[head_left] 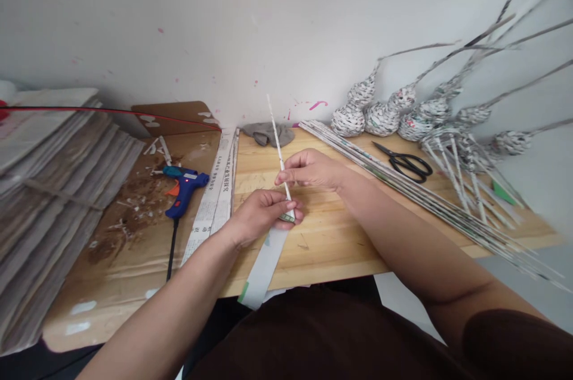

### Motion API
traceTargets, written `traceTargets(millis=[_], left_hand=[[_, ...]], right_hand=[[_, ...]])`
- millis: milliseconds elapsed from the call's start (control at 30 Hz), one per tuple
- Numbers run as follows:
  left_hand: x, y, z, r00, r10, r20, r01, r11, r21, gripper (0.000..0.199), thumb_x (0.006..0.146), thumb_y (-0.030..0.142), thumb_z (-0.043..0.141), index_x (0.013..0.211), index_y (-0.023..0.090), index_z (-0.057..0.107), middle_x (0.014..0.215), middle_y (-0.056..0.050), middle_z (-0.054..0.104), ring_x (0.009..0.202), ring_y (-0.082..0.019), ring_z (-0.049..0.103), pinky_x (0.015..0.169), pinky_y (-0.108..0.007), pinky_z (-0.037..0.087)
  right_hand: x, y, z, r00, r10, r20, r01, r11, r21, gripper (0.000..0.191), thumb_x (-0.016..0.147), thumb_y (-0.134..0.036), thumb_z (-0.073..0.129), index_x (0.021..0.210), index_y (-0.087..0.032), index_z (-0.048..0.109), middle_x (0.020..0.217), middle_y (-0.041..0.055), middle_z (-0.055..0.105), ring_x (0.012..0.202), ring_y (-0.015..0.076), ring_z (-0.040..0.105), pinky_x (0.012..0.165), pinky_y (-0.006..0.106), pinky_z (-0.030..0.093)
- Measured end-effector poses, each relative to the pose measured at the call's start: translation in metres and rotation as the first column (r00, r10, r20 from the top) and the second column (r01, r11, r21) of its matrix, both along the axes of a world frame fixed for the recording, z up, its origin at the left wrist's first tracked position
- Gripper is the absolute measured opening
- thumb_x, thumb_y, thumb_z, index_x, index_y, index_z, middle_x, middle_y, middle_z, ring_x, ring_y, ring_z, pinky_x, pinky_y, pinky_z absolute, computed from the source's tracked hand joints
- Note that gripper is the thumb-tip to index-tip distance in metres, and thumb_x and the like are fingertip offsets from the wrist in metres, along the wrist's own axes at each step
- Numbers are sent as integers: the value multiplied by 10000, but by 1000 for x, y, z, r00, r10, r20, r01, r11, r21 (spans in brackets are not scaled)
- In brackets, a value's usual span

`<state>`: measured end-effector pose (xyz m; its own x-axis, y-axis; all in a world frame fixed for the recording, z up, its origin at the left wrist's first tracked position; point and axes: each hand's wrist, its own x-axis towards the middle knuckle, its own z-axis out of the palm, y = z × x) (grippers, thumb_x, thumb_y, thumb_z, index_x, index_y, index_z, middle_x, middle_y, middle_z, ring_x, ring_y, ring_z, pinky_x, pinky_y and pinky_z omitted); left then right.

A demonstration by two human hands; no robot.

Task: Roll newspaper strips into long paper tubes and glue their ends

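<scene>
Pinching a paper stick (275, 130), left fingers (283, 207) and right fingers (292, 175) above wooden tabletop (333, 234), pink-spotted wall (215, 28) behind.

A dark brown top (322, 338) with a short right sleeve (514, 347) was worn with black legwear (212, 326); both forearms (174, 302) and both hands (313, 170) were bare.

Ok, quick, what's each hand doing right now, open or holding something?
Left hand: closed, holding the tube near its lower end.
Right hand: closed, pinching the same tube farther up.
</scene>
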<state>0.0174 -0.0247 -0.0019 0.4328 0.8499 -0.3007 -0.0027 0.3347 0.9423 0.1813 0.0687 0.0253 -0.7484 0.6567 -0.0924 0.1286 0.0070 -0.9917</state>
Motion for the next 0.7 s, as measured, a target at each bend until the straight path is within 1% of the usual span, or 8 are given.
traceTargets(millis=[133, 300, 367, 433, 500, 567, 633, 700], left_hand=[[0, 1, -1, 1000, 11, 7, -11, 1000, -7, 317, 807, 412, 638, 952, 137, 706, 906, -90, 712, 930, -194, 645, 840, -374, 534], [-1, 1, 1, 1000, 28, 8, -28, 1000, -8, 311, 817, 401, 628, 974, 142, 696, 908, -84, 709, 935, -197, 645, 833, -371, 536], [-1, 1, 2, 1000, 28, 14, -28, 1000, -8, 308, 822, 401, 621, 977, 145, 695, 912, -83, 710, 938, -196, 646, 837, -369, 533], [-1, 1, 3, 999, 28, 17, -27, 1000, -13, 310, 819, 402, 623, 976, 145, 695, 911, -86, 713, 934, -195, 648, 840, -369, 530], [-1, 1, 3, 1000, 26, 12, -26, 999, -21, 315, 808, 406, 635, 955, 135, 699, 905, -95, 713, 923, -197, 650, 829, -366, 532], [-1, 1, 3, 1000, 26, 12, -26, 999, -20, 324, 798, 412, 646, 928, 120, 701, 910, -108, 711, 913, -198, 649, 813, -355, 535], [0, 2, 3, 999, 34, 17, -34, 999, -18, 335, 790, 415, 655, 929, 114, 700, 916, -114, 710, 907, -198, 648, 805, -350, 537], [0, 2, 3, 999, 44, 24, -44, 999, -18, 342, 785, 413, 662, 952, 117, 695, 914, -111, 711, 904, -197, 649, 807, -352, 537]], right_hand=[[-5, -3, -1, 992, -122, -12, 123, 992, 30, 359, 633, -445, 766, 705, -108, 669, 585, -21, 549, 512, 58, 394, 465, 208, 259], [-10, -6, -3, 973, -229, -24, 230, 959, 167, 396, 587, -477, 783, 597, -125, 602, 524, -53, 451, 509, 60, 357, 477, 218, 250], [-9, -6, -3, 968, -246, -41, 249, 950, 189, 382, 606, -475, 774, 620, -126, 620, 530, -54, 449, 507, 59, 351, 473, 218, 243], [-6, -5, -2, 984, -176, -42, 180, 973, 142, 364, 676, -480, 726, 734, -123, 681, 575, -38, 505, 515, 61, 377, 476, 217, 261], [-3, -3, 0, 1000, -24, -19, 25, 998, 65, 366, 748, -466, 671, 871, -124, 714, 636, -17, 566, 527, 61, 405, 483, 215, 282], [0, -2, 1, 997, 76, -2, -76, 997, 13, 353, 761, -441, 667, 906, -123, 720, 660, -9, 592, 532, 60, 417, 489, 212, 292], [0, -2, 0, 998, 67, -7, -67, 998, -15, 327, 734, -422, 701, 857, -119, 722, 665, -6, 608, 538, 59, 429, 493, 211, 298], [-2, -2, -1, 1000, 4, -24, -4, 999, -33, 315, 703, -415, 730, 807, -118, 716, 663, -4, 615, 538, 59, 436, 486, 209, 292]])
